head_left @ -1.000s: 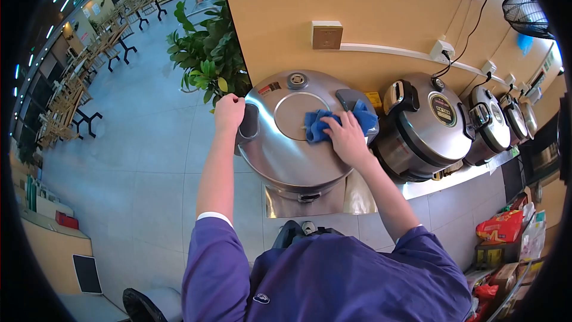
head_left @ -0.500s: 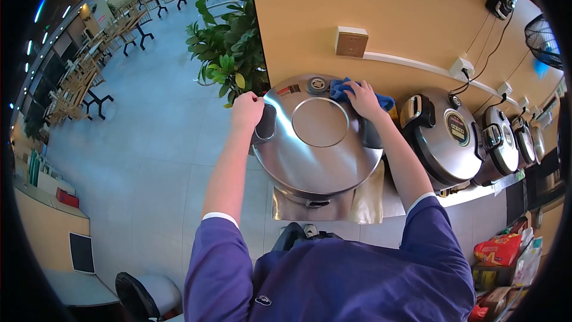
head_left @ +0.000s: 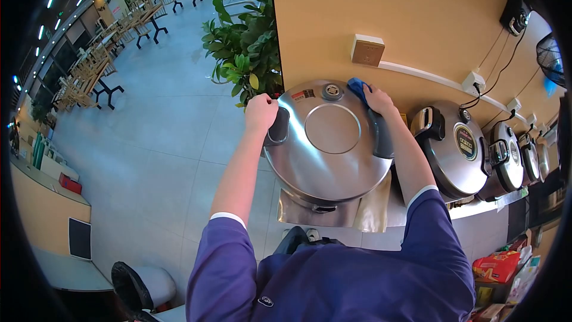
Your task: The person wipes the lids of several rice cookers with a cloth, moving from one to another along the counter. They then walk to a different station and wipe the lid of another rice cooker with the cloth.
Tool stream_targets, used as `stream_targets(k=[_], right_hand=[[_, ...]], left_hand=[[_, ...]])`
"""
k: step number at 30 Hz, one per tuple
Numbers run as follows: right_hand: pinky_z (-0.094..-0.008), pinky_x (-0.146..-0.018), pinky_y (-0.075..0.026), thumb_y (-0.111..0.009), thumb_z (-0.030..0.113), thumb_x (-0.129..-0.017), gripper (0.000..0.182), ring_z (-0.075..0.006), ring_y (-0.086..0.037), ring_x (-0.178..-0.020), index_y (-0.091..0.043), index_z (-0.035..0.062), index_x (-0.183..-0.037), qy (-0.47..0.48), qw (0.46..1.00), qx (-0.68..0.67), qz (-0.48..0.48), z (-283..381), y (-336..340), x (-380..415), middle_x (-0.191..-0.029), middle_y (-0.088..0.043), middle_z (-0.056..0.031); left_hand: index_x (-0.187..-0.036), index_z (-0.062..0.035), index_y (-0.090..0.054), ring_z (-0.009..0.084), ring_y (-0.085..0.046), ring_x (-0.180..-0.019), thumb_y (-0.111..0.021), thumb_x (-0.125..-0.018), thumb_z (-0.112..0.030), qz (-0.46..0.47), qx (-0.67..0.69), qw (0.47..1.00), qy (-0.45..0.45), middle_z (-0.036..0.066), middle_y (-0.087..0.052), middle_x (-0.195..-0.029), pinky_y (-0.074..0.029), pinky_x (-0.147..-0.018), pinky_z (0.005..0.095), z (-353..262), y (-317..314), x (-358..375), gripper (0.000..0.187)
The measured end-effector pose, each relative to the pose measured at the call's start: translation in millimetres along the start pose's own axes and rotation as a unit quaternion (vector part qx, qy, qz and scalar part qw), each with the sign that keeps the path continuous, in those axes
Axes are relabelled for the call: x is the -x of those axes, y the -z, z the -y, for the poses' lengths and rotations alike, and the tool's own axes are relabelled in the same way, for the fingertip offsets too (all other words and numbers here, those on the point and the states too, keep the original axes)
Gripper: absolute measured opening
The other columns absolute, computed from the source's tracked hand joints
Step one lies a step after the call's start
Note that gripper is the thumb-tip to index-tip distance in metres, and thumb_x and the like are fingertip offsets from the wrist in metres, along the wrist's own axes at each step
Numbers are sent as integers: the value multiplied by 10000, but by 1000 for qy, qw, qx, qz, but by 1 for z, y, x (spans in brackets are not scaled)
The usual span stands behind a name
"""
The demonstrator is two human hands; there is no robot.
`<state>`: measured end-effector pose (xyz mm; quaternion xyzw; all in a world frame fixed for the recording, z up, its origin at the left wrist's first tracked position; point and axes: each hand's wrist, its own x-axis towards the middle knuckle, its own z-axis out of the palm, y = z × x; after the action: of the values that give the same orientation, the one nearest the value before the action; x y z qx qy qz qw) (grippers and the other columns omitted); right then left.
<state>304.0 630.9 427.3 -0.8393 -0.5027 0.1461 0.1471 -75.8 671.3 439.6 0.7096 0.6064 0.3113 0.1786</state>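
Note:
A large round steel cooker (head_left: 328, 173) with a domed lid stands in front of me, a dark handle on each side of the lid. My left hand (head_left: 262, 111) is closed at the rim by the left handle (head_left: 278, 126); what its fingers hold, if anything, is hidden. At the lid's back right edge, my right hand (head_left: 379, 100) is closed on a blue cloth (head_left: 357, 88), just above the right handle (head_left: 382, 137). A round valve (head_left: 332, 90) sits at the back of the lid.
Several smaller cookers (head_left: 457, 146) line up to the right along the wall. A leafy plant (head_left: 241, 48) stands behind on the left. Tables with chairs (head_left: 95, 74) are farther back, a bin (head_left: 143, 286) is low left, and red bags (head_left: 496, 266) lie low right.
The view has shifted, so the scene sits farther right. My right hand has drawn the blue cloth toward the lid's right edge, and it now looks more bunched up.

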Motion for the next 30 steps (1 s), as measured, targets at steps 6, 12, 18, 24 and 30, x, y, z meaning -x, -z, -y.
stream_targets(k=[6,12,18,24,30], right_hand=[[-534,-1079,-432,-327,564,-1017,574,-439,-547,-1282,-400,274,-1507,8,996,87,12,10,11,46,-1417,-541,-245],[-521,-1026,-476,-400,475,-1022,474,-427,-601,-1201,-515,234,-1413,85,991,104,-28,4,15,77,-1334,-600,-235],[-491,-999,-496,-559,372,-972,364,-434,-619,-1148,-635,194,-1281,149,974,102,-134,0,0,137,-1279,-639,-233],[-573,-1077,-397,-607,343,-957,361,-431,-536,-1250,-645,217,-1294,186,955,59,-223,-8,-13,209,-1372,-577,-232],[-636,-1112,-319,-640,295,-940,341,-410,-438,-1342,-655,212,-1271,184,954,29,-236,-9,-19,266,-1432,-504,-207]], left_hand=[[-876,-24,-723,369,-675,-896,-648,-838,-239,-4,-5,1000,-1,180,-719,-914,-538,-802,456,2,-3,-2,231],[-885,-27,-725,371,-675,-905,-645,-840,-242,-4,-5,1000,1,180,-720,-932,-535,-818,455,4,-5,-3,234],[-884,-14,-724,378,-675,-907,-652,-840,-244,-21,-1,1000,-12,190,-719,-931,-533,-825,461,8,-9,-4,245],[-874,-14,-725,379,-680,-895,-663,-840,-253,-24,11,999,-19,187,-722,-910,-536,-812,451,10,-9,-4,249],[-903,-13,-721,369,-682,-910,-646,-857,-251,-16,5,1000,-21,184,-721,-924,-532,-828,434,8,-4,-2,254]])
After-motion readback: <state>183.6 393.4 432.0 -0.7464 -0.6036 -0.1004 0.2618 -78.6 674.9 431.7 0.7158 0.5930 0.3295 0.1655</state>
